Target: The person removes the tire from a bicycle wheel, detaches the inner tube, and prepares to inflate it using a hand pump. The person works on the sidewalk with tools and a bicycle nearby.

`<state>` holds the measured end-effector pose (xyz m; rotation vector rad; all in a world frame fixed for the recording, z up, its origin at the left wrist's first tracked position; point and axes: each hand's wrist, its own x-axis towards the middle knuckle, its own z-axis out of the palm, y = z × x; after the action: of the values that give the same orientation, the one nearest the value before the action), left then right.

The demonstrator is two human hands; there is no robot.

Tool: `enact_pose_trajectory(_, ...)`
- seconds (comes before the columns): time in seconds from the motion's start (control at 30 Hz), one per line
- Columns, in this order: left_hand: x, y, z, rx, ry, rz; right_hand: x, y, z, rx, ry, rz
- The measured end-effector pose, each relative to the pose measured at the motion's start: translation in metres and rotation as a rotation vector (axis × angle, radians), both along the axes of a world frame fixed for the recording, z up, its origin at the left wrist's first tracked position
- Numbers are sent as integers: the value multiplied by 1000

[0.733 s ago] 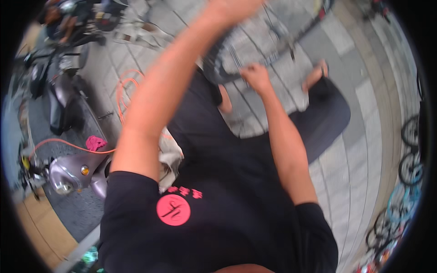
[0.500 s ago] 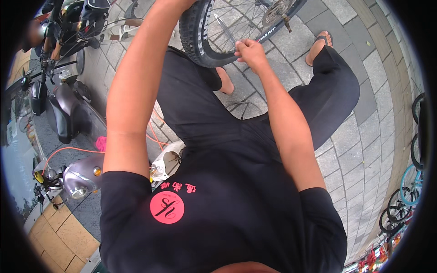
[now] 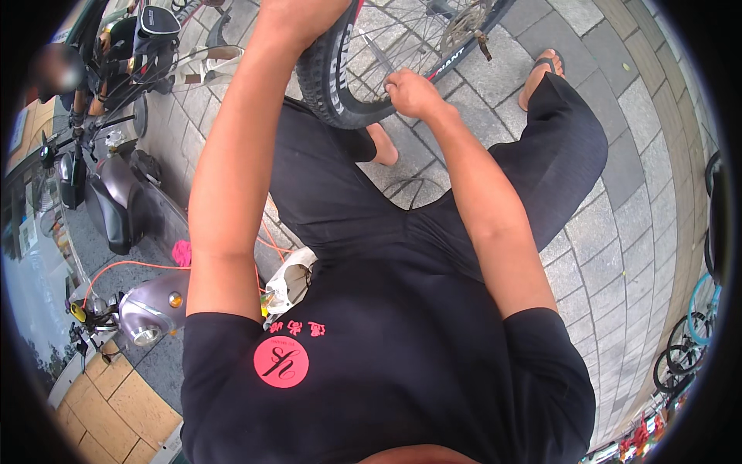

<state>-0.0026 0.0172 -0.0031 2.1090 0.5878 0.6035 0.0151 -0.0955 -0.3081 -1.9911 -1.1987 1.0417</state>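
Observation:
At the top, my left hand [image 3: 308, 17] grips the black knobby bicycle tyre [image 3: 317, 81], its fingers partly out of sight. The tyre belongs to a spoked wheel, with a brake disc [image 3: 464, 31] at its hub and a red-and-black rim. My right hand [image 3: 408, 91] is closed on a long, thin silver tool [image 3: 376, 51] lying across the spokes, its fingers near the lower part of the rim. The wheel is held above the paving between my spread, black-trousered legs, and a bare foot [image 3: 382, 145] shows just below it.
Parked scooters [image 3: 116, 197] crowd the left side, with an orange hose [image 3: 131, 264], a pink cloth [image 3: 182, 252] and a white bag [image 3: 287, 288]. A person [image 3: 66, 73] is at upper left. Several bicycles [image 3: 680, 348] line the right edge. Grey paving [image 3: 603, 247] surrounds me.
Since half a second ago, the tyre and both hands have shifted slightly left and down in view. Earlier, my left arm was blurred in motion, its hand higher and further right.

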Motion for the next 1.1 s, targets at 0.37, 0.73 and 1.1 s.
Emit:
enact_pose_trajectory(0.37, -6, 3, 2, 37, 51, 53, 2, -1, 12, 68, -18, 65)
enact_pose_trajectory(0.73, -24, 5, -9, 240, 2, 124, 6, 15, -12, 25, -3, 185)
enact_pose_trajectory(1.1, -27, 0, -4, 44, 72, 93, 4, 21, -12, 2, 29, 143)
